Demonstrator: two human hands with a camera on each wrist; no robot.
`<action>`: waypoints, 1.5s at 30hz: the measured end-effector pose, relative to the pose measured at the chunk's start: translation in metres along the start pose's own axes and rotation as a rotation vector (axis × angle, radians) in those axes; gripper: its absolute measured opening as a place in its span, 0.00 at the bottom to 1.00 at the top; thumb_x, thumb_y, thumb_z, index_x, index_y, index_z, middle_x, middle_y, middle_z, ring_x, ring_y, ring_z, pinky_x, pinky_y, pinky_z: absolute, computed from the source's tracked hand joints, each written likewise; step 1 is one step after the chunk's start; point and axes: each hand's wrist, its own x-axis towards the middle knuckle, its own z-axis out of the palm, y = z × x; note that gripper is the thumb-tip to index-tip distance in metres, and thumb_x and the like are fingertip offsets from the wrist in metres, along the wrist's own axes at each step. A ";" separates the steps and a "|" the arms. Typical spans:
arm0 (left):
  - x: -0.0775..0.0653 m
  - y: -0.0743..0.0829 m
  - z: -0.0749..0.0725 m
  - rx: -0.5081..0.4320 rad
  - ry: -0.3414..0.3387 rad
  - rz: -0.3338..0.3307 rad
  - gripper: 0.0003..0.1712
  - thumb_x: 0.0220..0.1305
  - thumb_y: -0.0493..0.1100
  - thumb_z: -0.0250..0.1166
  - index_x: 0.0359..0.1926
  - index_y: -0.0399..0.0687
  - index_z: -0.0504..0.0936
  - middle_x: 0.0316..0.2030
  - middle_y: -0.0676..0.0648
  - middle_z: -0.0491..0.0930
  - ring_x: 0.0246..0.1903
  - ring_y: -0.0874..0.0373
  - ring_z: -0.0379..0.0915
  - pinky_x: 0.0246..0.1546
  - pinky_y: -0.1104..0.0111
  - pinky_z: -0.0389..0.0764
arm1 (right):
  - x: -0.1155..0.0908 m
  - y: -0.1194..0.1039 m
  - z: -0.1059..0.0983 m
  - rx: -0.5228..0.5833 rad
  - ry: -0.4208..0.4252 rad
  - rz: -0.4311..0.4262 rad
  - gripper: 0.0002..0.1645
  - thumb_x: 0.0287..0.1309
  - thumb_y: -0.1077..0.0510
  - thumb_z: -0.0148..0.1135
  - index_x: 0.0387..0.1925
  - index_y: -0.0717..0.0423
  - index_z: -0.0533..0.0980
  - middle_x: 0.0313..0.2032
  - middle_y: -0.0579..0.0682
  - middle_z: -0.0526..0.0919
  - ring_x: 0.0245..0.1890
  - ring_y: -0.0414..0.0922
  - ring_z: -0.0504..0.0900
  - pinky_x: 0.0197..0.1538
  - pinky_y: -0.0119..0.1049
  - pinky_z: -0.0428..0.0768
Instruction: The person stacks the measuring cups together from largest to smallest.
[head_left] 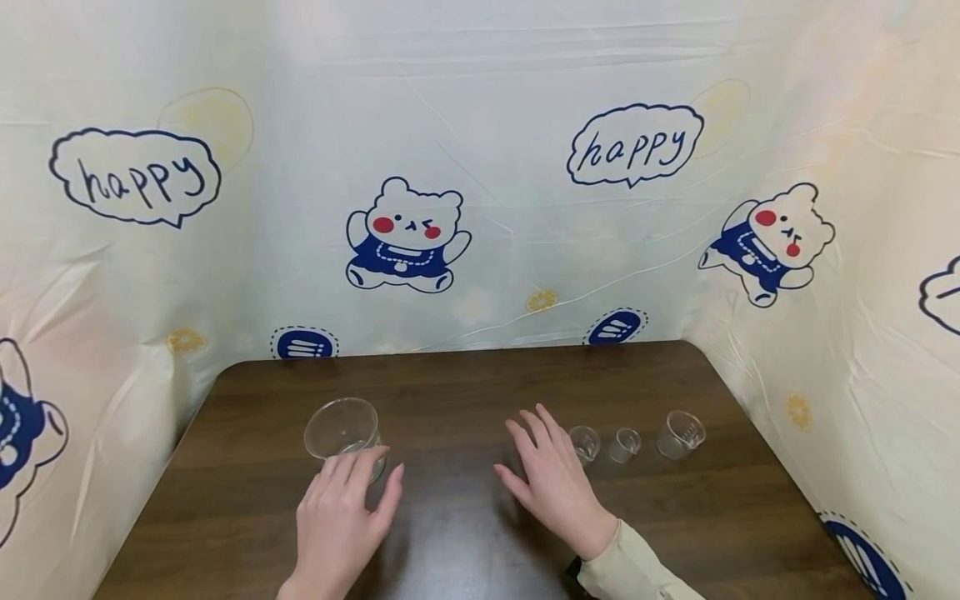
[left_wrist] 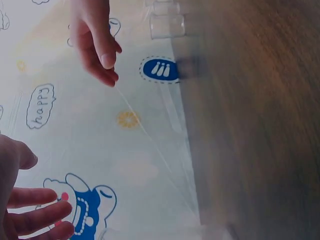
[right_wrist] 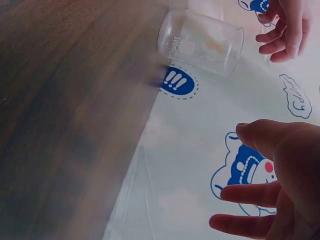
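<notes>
A large clear glass beaker [head_left: 341, 421] stands upright on the left of the dark wooden table; in the right wrist view that beaker [right_wrist: 200, 42] reads 500ml. My left hand [head_left: 341, 508] hovers in front of it, overlapping its near side in the head view, fingers relaxed and slightly bent. In the right wrist view the left hand [right_wrist: 287, 30] shows apart from the glass and holds nothing. My right hand [head_left: 558, 487] is above the table's middle right, fingers spread. Just beyond its knuckles is a small beaker [head_left: 585, 444]; a tiny beaker [head_left: 625, 446] and a medium beaker [head_left: 681, 435] follow rightward.
The wooden table [head_left: 450, 417] has rounded far corners. A pale printed curtain [head_left: 510, 250] with bears and "happy" bubbles hangs along its back and both sides, close to the edges.
</notes>
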 end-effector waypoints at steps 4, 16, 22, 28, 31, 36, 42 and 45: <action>0.001 -0.006 -0.004 -0.009 -0.023 -0.036 0.22 0.69 0.55 0.56 0.44 0.43 0.87 0.39 0.42 0.87 0.40 0.44 0.81 0.34 0.51 0.78 | 0.002 -0.001 0.000 0.003 -0.002 -0.003 0.34 0.61 0.43 0.75 0.61 0.58 0.79 0.61 0.63 0.78 0.69 0.65 0.71 0.63 0.63 0.76; 0.010 -0.030 -0.019 -0.013 -0.034 -0.122 0.19 0.63 0.51 0.60 0.44 0.43 0.86 0.40 0.40 0.86 0.41 0.40 0.78 0.35 0.47 0.73 | 0.011 -0.009 0.000 0.022 -0.023 -0.024 0.35 0.63 0.42 0.73 0.63 0.60 0.77 0.61 0.62 0.80 0.66 0.62 0.75 0.63 0.59 0.77; 0.017 -0.046 -0.023 -0.020 -0.036 -0.159 0.20 0.61 0.49 0.64 0.49 0.40 0.84 0.43 0.38 0.85 0.43 0.38 0.77 0.36 0.45 0.73 | 0.020 -0.015 -0.001 0.036 -0.052 -0.030 0.35 0.65 0.41 0.71 0.64 0.59 0.76 0.62 0.62 0.79 0.67 0.63 0.74 0.61 0.60 0.78; 0.016 -0.060 -0.025 -0.022 -0.051 -0.217 0.24 0.59 0.47 0.69 0.54 0.40 0.83 0.46 0.38 0.83 0.44 0.37 0.77 0.35 0.42 0.75 | 0.028 -0.023 0.002 0.016 -0.067 -0.053 0.35 0.66 0.40 0.69 0.64 0.58 0.76 0.62 0.61 0.79 0.67 0.61 0.74 0.61 0.59 0.79; 0.016 -0.066 -0.027 -0.026 -0.087 -0.245 0.24 0.59 0.46 0.71 0.55 0.42 0.83 0.47 0.38 0.83 0.44 0.38 0.77 0.34 0.40 0.76 | 0.032 -0.027 0.004 0.018 -0.069 -0.063 0.35 0.66 0.40 0.69 0.64 0.59 0.76 0.62 0.61 0.79 0.67 0.61 0.74 0.60 0.58 0.79; 0.018 -0.073 -0.030 -0.033 -0.145 -0.285 0.24 0.61 0.44 0.73 0.57 0.42 0.82 0.49 0.39 0.83 0.47 0.40 0.77 0.34 0.37 0.77 | 0.039 -0.036 0.009 0.017 -0.089 -0.065 0.34 0.67 0.40 0.69 0.65 0.57 0.76 0.63 0.60 0.79 0.68 0.60 0.74 0.62 0.56 0.79; 0.020 -0.083 -0.031 -0.043 -0.169 -0.342 0.21 0.67 0.43 0.69 0.58 0.41 0.81 0.50 0.39 0.82 0.49 0.40 0.77 0.37 0.37 0.76 | 0.048 -0.049 0.017 0.007 -0.116 -0.094 0.34 0.69 0.39 0.66 0.65 0.56 0.75 0.62 0.58 0.79 0.68 0.57 0.75 0.62 0.53 0.79; 0.020 -0.089 -0.029 -0.052 -0.173 -0.350 0.19 0.70 0.41 0.66 0.58 0.40 0.80 0.49 0.37 0.82 0.48 0.40 0.77 0.37 0.38 0.75 | 0.052 -0.055 0.020 0.013 -0.137 -0.107 0.34 0.70 0.38 0.65 0.66 0.55 0.75 0.62 0.56 0.80 0.67 0.56 0.75 0.62 0.52 0.79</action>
